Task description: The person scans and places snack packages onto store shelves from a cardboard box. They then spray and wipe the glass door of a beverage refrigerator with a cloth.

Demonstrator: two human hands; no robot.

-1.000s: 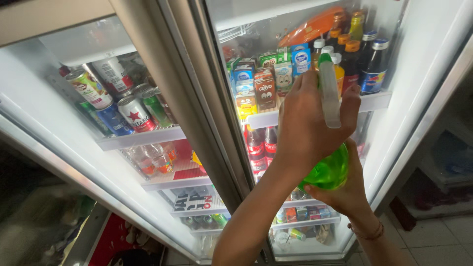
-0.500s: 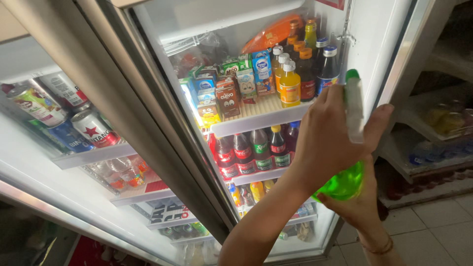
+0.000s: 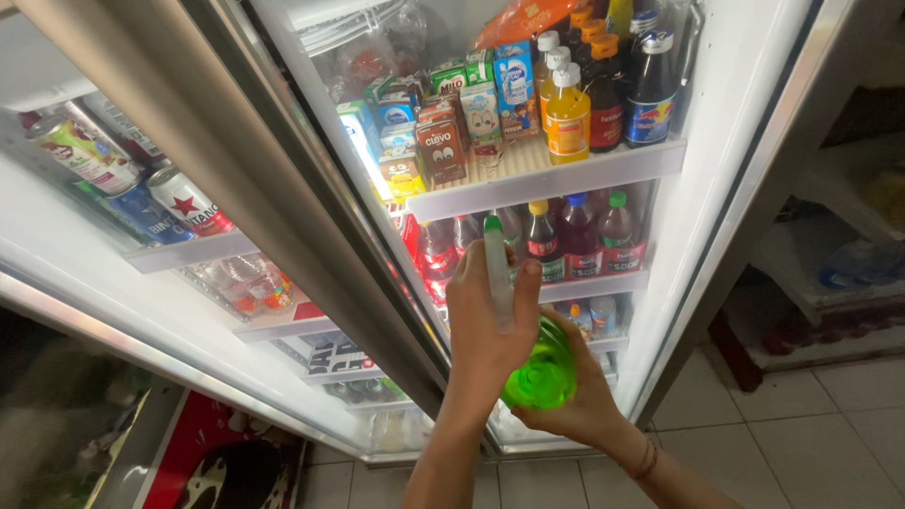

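Nearest the camera, a green spray bottle (image 3: 539,375) is held in front of the lower part of a lit glass-door drinks fridge (image 3: 716,179). The right hand (image 3: 575,401) is cupped under the bottle's round body, fingers curled around it. The left hand (image 3: 485,320) is closed around the white spray head (image 3: 497,273), thumb and fingers pressed against its neck. A thin bracelet (image 3: 646,459) is seen on the right wrist. Just behind the hands, a row of dark and red drink bottles (image 3: 566,236) is ranged on a middle shelf. Above that, small drink cartons (image 3: 443,132) and an orange juice bottle (image 3: 567,118) are set on a higher shelf. To the left, behind the neighbouring door, drink cans (image 3: 141,193) are stacked on their sides.
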